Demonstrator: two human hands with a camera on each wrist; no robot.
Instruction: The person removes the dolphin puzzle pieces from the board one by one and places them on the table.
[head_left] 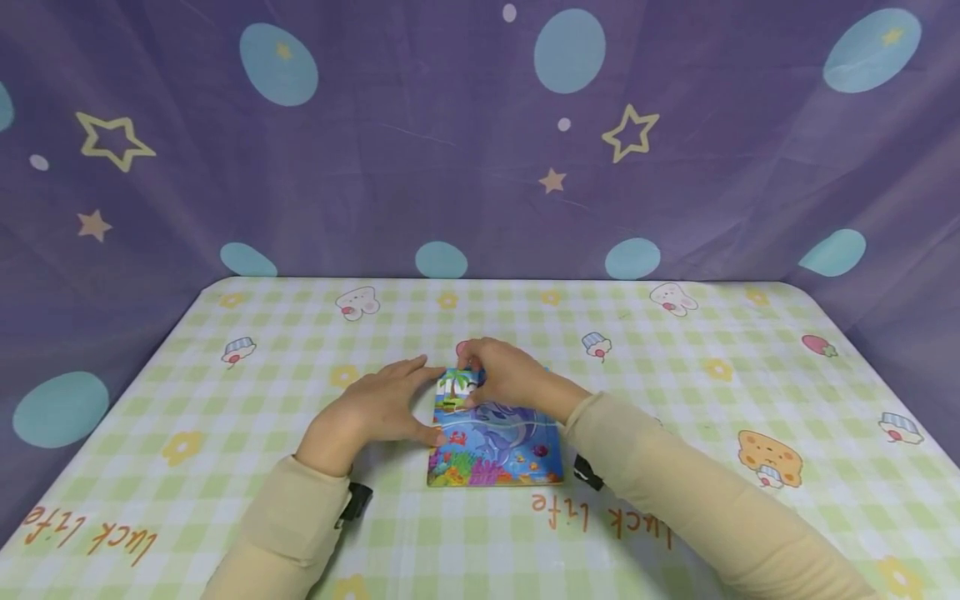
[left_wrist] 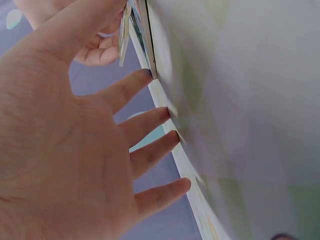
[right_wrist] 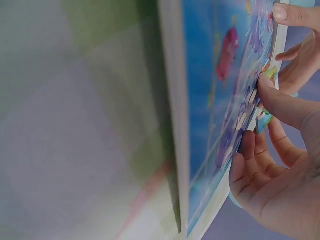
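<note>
Right hand [head_left: 504,375] hides the puzzle board's [head_left: 498,454] far corner.

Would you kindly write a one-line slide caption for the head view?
Left hand steadies a sea-themed puzzle board on a checked tablecloth while the right hand pinches a piece at its top.

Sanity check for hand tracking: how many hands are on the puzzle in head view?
2. Left hand touches the puzzle board's left edge; right hand pinches a piece at its far end.

Head view was evenly lit, soft, shadows faint, edges fisheye-bowed. Both wrist views were blurred: green-checked tablecloth [right_wrist: 75,125] out of focus, close fingers [left_wrist: 150,120] soft, no glare.
</note>
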